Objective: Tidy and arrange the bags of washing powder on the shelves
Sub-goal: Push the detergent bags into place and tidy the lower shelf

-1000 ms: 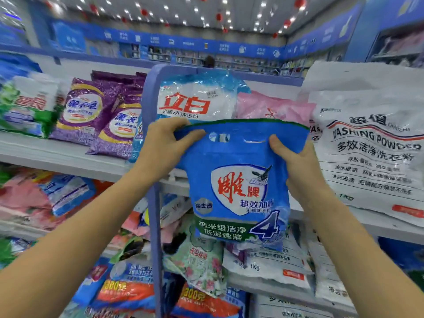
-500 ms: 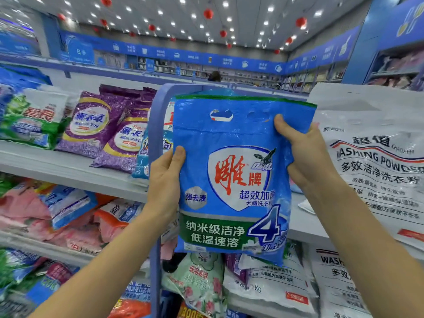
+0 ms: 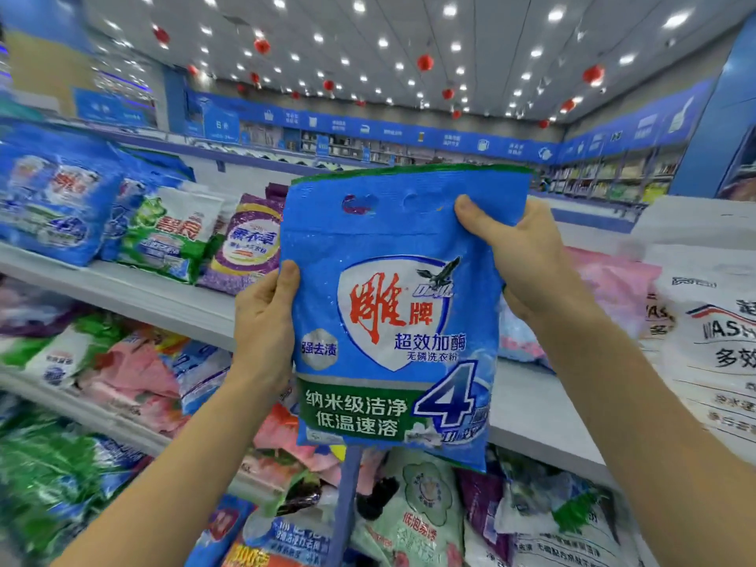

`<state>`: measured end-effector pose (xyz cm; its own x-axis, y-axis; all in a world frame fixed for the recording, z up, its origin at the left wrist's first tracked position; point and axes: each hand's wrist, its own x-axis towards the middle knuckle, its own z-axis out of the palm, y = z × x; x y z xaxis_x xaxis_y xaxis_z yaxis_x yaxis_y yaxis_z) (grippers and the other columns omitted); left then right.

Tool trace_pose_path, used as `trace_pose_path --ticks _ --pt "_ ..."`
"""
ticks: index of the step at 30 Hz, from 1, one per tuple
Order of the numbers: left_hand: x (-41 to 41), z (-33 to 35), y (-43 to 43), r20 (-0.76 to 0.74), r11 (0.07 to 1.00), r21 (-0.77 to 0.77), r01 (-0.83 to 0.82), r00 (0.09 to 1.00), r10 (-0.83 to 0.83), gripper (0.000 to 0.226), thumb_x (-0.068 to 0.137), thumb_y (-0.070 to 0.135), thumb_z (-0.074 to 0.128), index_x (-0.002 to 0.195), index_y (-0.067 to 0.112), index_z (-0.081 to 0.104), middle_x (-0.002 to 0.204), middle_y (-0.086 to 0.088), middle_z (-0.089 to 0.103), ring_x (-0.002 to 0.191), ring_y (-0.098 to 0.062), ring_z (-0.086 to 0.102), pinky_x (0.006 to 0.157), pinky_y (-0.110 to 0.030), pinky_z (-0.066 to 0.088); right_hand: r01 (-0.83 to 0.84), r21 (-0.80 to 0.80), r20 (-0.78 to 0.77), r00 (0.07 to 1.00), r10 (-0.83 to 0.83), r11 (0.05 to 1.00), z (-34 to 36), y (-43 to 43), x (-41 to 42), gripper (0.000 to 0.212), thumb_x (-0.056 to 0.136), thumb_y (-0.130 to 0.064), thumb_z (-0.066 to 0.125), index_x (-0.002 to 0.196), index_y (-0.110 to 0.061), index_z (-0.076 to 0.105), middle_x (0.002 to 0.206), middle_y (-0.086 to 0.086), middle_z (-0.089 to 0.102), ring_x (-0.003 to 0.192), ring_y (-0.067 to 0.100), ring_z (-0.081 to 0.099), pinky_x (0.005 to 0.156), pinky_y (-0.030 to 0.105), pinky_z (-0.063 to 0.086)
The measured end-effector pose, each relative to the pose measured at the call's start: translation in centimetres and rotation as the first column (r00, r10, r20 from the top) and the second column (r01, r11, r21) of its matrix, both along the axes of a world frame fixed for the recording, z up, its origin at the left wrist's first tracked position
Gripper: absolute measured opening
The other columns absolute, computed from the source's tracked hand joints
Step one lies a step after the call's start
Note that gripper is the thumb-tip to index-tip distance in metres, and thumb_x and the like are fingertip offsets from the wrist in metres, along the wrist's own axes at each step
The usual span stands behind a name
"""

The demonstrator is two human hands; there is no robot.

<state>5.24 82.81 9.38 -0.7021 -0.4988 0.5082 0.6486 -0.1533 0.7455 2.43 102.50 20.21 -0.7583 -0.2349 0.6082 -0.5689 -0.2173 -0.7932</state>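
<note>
Floor: Grip shifted. Left hand (image 3: 266, 325) now pinches blue bag (image 3: 392, 321) at its mid left edge, thumb on front, down from the top corner. Right hand (image 3: 519, 255) grips the upper right, thumb across the front by the handle slot.

Desk: Bag position?

Floor: Raised higher, upright, held in the air in front of upper shelf (image 3: 155, 292), not touching it. View has swung left. Matching blue bags (image 3: 53, 206) now show at the left end of that shelf. They're blurred, probably same brand.

Desk: Not shelved yet, then. Likely goes with those.
</note>
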Motion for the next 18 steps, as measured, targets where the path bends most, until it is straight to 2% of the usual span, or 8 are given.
trace_pose_path --ticks 4,6,8,10,12,13,16,18 --pt "1.7 1.0 -6.1 -0.018 0.998 0.023 -0.05 0.999 0.051 0.028 0.087 0.034 0.055 0.071 0.027 0.076 0.078 0.007 0.075 0.07 -0.009 0.071 0.056 -0.021 0.056 -0.099 -0.039 0.047 0.994 0.101 0.994 0.1 -6.0 0.5 0.016 0.092 -0.01 0.056 0.084 -0.02 0.065 0.073 -0.013 0.072 0.07 0.006 0.07 0.059 0.02 0.054" --pt "2.7 0.8 -9.5 0.021 0.996 0.084 -0.01 1.0 0.009 0.026 0.084 0.038 0.055 0.084 0.021 0.074 0.084 0.004 0.075 0.076 -0.013 0.072 0.058 -0.023 0.056 -0.129 -0.047 0.061 0.989 0.132 0.99 0.2 -10.0 1.0 0.015 0.092 -0.011 0.056 0.084 -0.02 0.065 0.072 -0.013 0.072 0.071 0.006 0.07 0.06 0.021 0.055" --pt "4.1 -0.1 -13.3 0.041 0.984 0.121 0.127 0.99 -0.133 0.051 0.07 0.055 0.06 0.106 0.018 0.065 0.096 0.003 0.075 0.087 -0.016 0.071 0.062 -0.026 0.058 -0.151 -0.061 0.078 0.985 0.155 0.987 0.4 -14.1 1.5 0.013 0.092 -0.011 0.056 0.085 -0.019 0.065 0.072 -0.013 0.072 0.071 0.006 0.07 0.062 0.022 0.057" --pt "5.5 -1.5 -16.6 0.1 0.969 0.047 0.242 0.964 -0.246 0.09 0.047 0.072 0.073 0.118 0.018 0.057 0.107 0.002 0.072 0.096 -0.017 0.069 0.07 -0.03 0.058 -0.17 -0.088 0.103 0.978 0.179 0.982 0.5 -18.2 1.9 0.011 0.092 -0.011 0.056 0.087 -0.016 0.065 0.073 -0.011 0.073 0.072 0.009 0.07 0.065 0.025 0.058" --pt "6.4 -3.4 -19.5 0.223 0.956 0.02 0.292 0.931 -0.289 0.122 0.019 0.073 0.082 0.121 0.013 0.054 0.105 -0.002 0.073 0.094 -0.018 0.07 0.075 -0.034 0.059 -0.166 -0.103 0.133 0.975 0.179 0.981 0.7 -22.1 2.4 0.008 0.091 -0.012 0.058 0.09 -0.012 0.066 0.077 -0.007 0.073 0.076 0.013 0.071 0.071 0.032 0.059" --pt "6.6 -4.4 -21.1 0.293 0.954 0.024 0.299 0.91 -0.292 0.125 0.013 0.068 0.085 0.119 0.01 0.054 0.098 -0.002 0.074 0.089 -0.017 0.071 0.074 -0.034 0.059 -0.159 -0.108 0.146 0.974 0.174 0.981 0.8 -23.9 2.6 0.008 0.091 -0.013 0.058 0.091 -0.012 0.066 0.079 -0.005 0.074 0.079 0.016 0.071 0.075 0.035 0.059" --pt "7.4 -6.3 -25.2 0.426 0.949 -0.117 0.293 0.878 -0.218 0.119 0.022 0.07 0.083 0.12 0.011 0.054 0.106 -0.004 0.073 0.098 -0.02 0.069 0.083 -0.035 0.056 -0.161 -0.153 0.159 0.97 0.185 0.975 1.0 -28.8 2.9 0.01 0.091 -0.013 0.059 0.083 -0.015 0.065 0.074 -0.007 0.073 0.073 0.013 0.071 0.071 0.035 0.06" --pt "8.2 -6.8 -28.3 0.436 0.963 -0.18 0.198 0.894 -0.103 0.095 0.035 0.072 0.081 0.111 0.022 0.056 0.107 0.003 0.071 0.092 -0.007 0.069 0.079 -0.028 0.055 -0.156 -0.175 0.165 0.969 0.185 0.972 1.0 -31.6 2.8 0.014 0.091 -0.012 0.058 0.079 -0.017 0.064 0.069 -0.009 0.072 0.067 0.01 0.07 0.064 0.032 0.06"
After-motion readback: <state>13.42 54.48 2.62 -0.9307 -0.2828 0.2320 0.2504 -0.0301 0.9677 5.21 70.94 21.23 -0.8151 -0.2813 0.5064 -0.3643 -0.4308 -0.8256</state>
